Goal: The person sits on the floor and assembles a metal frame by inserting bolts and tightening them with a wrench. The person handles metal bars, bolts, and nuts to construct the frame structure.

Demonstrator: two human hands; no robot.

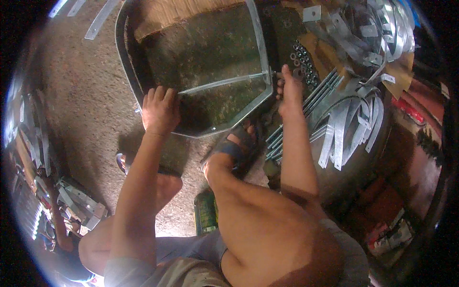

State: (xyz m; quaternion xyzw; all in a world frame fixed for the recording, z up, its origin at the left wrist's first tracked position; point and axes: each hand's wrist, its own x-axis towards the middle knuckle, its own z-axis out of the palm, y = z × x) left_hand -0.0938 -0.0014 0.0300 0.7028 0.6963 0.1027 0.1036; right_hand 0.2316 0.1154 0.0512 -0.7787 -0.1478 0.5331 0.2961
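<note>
A grey metal band frame (264,40), bent into a loop with angled corners, lies in front of me. A thin threaded rod (215,84) crosses it from side to side. My left hand (161,110) is closed over the frame's left side, by the rod's left end, and its fingers hide that end. Just outside the right side, my right hand (290,93) is at the rod's other end, thumb raised and fingers curled. Whatever small part those fingers hold is hidden.
Loose nuts (308,62) lie right of the frame, near a bundle of threaded rods (315,105). Curved metal strips (351,119) pile up beyond them. A wooden board (177,14) is at the frame's far end. My sandalled foot (234,146) is close to its near edge.
</note>
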